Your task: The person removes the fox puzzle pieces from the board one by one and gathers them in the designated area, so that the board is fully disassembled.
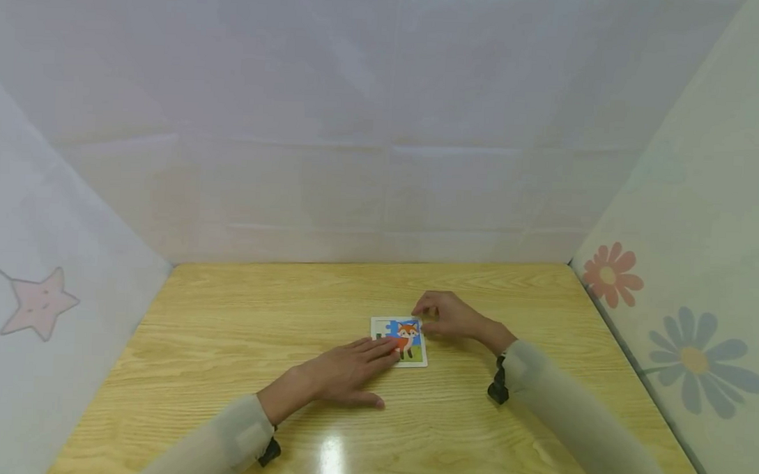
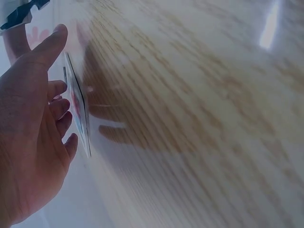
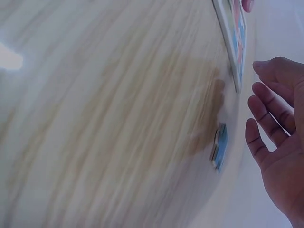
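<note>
A small fox jigsaw puzzle [image 1: 408, 333] in a white-edged square tray [image 1: 415, 364] lies on the wooden table. Pale tray floor shows at its upper left, next to a blue knobbed edge. My left hand [image 1: 347, 370] reaches in from the lower left, fingers extended over the puzzle's lower left part, thumb spread apart on the near side. At the upper right corner is my right hand [image 1: 455, 316], fingers loosely bent and holding nothing, fingertips right by the tray's edge. Below that hand, a loose blue puzzle piece [image 3: 219, 148] lies on the table beside the tray; in the head view the hand hides it.
The wood-grain table [image 1: 258, 302] runs back to a pale cloth wall [image 1: 381, 195]. Cloth side panels stand left and right, printed with a pink star [image 1: 40, 303] and flowers [image 1: 692, 359]. A dark wrist device [image 1: 498, 382] is strapped at the right cuff, another at the left.
</note>
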A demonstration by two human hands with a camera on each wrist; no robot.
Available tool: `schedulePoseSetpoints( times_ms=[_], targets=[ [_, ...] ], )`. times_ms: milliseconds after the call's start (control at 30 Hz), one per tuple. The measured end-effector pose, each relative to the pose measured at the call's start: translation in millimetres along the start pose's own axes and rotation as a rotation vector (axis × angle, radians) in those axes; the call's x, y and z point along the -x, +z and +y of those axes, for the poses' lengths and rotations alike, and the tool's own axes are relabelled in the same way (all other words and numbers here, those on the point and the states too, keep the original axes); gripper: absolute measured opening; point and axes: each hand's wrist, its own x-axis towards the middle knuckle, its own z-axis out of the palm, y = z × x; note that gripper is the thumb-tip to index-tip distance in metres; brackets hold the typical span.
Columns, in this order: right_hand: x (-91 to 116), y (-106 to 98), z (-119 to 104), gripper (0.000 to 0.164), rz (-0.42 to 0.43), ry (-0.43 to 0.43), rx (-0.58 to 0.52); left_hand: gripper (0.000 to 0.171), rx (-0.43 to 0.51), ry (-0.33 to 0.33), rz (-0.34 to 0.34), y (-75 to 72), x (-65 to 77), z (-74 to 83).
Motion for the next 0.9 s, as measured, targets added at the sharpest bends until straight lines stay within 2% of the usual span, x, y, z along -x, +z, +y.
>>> schedulePoseSetpoints(
  times_ms=[267, 600, 900],
  targets=[
    [-13, 3, -5, 0.028, -0.039, -0.043, 0.009, 0.09, -0.005, 0.019, 0.013, 2.9, -1.7, -0.7],
    [-27, 11, -6, 0.029, -0.085, -0.056, 0.021, 0.091, -0.018, 0.022, 0.017, 4.0, -2.5, -1.0],
    [-31, 13, -17, 0.031, -0.112, -0.055, 0.011, 0.091, -0.034, 0.018, 0.009, 7.7, -4.5, 0.1]
  ],
)
